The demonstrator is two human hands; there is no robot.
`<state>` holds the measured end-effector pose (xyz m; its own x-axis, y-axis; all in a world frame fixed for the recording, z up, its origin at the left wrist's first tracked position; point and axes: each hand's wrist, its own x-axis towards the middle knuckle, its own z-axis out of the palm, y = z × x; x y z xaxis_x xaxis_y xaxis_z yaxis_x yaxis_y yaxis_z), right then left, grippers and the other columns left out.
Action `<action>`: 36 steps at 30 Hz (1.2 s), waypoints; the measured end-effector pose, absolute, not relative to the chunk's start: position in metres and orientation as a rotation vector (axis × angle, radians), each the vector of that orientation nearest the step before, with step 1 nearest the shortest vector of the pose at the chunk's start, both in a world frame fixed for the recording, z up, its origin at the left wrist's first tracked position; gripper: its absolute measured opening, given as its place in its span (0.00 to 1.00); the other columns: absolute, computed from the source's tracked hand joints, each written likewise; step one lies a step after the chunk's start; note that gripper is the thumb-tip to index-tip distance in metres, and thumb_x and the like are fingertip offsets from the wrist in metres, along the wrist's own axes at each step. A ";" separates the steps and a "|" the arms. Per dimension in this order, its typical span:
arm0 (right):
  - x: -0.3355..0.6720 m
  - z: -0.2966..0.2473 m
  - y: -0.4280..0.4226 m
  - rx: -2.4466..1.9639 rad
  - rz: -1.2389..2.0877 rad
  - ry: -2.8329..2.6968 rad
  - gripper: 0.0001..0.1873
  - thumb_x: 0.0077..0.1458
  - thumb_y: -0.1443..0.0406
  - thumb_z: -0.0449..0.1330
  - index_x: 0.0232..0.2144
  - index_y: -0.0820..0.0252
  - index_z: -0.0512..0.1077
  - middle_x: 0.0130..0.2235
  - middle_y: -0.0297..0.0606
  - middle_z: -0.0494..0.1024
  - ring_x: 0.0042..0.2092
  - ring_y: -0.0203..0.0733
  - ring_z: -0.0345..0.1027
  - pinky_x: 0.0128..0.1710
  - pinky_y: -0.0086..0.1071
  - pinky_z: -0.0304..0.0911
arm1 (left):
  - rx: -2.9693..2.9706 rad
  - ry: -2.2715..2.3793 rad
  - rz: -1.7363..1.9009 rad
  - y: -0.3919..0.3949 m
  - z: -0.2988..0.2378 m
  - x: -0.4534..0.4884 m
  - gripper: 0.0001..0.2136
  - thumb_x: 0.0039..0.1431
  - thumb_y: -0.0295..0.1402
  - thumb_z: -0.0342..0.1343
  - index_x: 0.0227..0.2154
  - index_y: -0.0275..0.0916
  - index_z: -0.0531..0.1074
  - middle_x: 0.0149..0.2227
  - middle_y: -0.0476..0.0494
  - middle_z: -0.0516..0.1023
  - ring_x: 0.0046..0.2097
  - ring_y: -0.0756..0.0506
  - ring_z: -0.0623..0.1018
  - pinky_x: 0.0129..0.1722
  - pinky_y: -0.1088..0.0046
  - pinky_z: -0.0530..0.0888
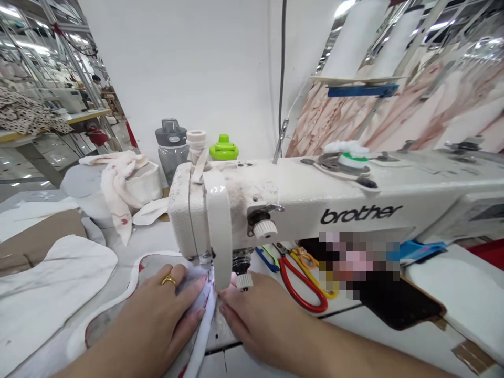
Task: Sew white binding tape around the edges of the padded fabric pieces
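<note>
A white Brother sewing machine (315, 199) fills the middle of the view. Under its needle end lies a white fabric piece with a bound edge (157, 262). My left hand (157, 310), with a gold ring on one finger, lies flat on the fabric just left of the needle, fingers stretched out. My right hand (260, 315) rests on the machine bed right of the needle, fingertips pressed on the fabric's folded edge (207, 320). The needle and presser foot are mostly hidden behind the machine head.
Red-handled scissors (303, 283) and other small tools lie behind the machine. A grey bottle (172, 147) and a green-lidded one (223, 148) stand at the back. White cut fabric pieces (51, 278) are stacked at left, pink fabric (413, 110) hangs at right.
</note>
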<state>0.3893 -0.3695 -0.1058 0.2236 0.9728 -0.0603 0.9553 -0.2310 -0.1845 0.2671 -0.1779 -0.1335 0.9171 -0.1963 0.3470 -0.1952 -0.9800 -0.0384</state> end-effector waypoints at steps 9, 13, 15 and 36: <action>0.391 -0.107 -0.373 -2.314 0.185 -1.824 0.14 0.65 0.64 0.50 0.45 0.57 0.74 0.37 0.39 0.78 0.37 0.46 0.70 0.32 0.36 0.59 | -2.998 0.383 -0.591 -0.175 -0.128 0.262 0.19 0.61 0.39 0.53 0.52 0.41 0.73 0.46 0.37 0.78 0.44 0.36 0.78 0.37 0.58 0.78; 0.389 -0.104 -0.369 -2.356 0.214 -1.840 0.14 0.65 0.65 0.49 0.39 0.60 0.74 0.36 0.41 0.79 0.37 0.47 0.71 0.32 0.37 0.59 | -2.955 0.338 -0.589 -0.180 -0.132 0.263 0.18 0.63 0.39 0.50 0.51 0.37 0.74 0.45 0.35 0.79 0.42 0.35 0.78 0.34 0.57 0.77; 0.390 -0.104 -0.368 -2.356 0.199 -1.889 0.14 0.65 0.66 0.48 0.38 0.61 0.74 0.35 0.41 0.80 0.36 0.47 0.71 0.32 0.37 0.59 | -2.945 0.317 -0.620 -0.183 -0.135 0.264 0.18 0.63 0.38 0.49 0.51 0.37 0.74 0.45 0.35 0.79 0.42 0.35 0.77 0.33 0.57 0.76; 0.390 -0.110 -0.370 -2.355 0.242 -1.785 0.16 0.66 0.65 0.46 0.41 0.62 0.73 0.37 0.44 0.78 0.38 0.49 0.72 0.34 0.38 0.61 | -3.130 0.163 -0.488 -0.183 -0.140 0.266 0.18 0.65 0.38 0.47 0.51 0.33 0.72 0.48 0.29 0.75 0.47 0.31 0.72 0.42 0.49 0.72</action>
